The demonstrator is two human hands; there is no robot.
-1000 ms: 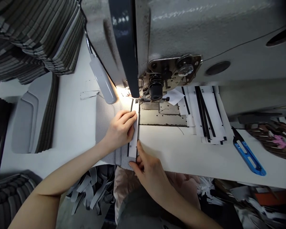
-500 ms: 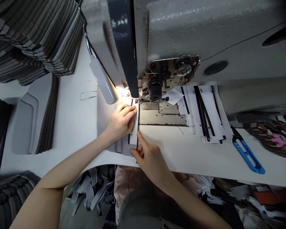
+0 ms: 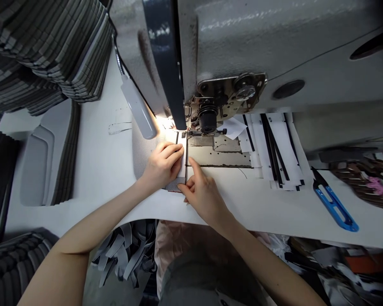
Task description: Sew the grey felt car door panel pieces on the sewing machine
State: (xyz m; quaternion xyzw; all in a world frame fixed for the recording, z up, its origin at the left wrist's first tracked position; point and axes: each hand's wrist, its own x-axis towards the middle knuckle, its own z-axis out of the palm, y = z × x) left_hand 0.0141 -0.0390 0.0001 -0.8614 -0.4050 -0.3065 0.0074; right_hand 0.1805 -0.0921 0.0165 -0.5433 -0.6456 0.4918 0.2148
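Observation:
A grey woven fabric panel (image 3: 142,148) lies under the sewing machine's presser area, with a white strip (image 3: 182,170) along its right edge. My left hand (image 3: 163,165) presses down on the strip and panel, its fingers bent and held together. At the panel's near right corner, my right hand (image 3: 202,193) holds the edge with the thumb on top and some fingers curled below it. Its index finger stretches forward beside the strip. The needle area of the sewing machine (image 3: 207,121) is partly hidden behind a dark upright bar.
A lit lamp (image 3: 139,108) hangs left of the needle. Grey padded pieces (image 3: 47,157) are stacked at the left. White strips with black bands (image 3: 274,148) lie at the right, near blue thread snips (image 3: 335,204). Cut grey scraps (image 3: 127,250) hang below the table edge.
The panel and strip have moved forward, away from me, under the machine. My right hand has gone forward with the near corner; my left hand has shifted only slightly.

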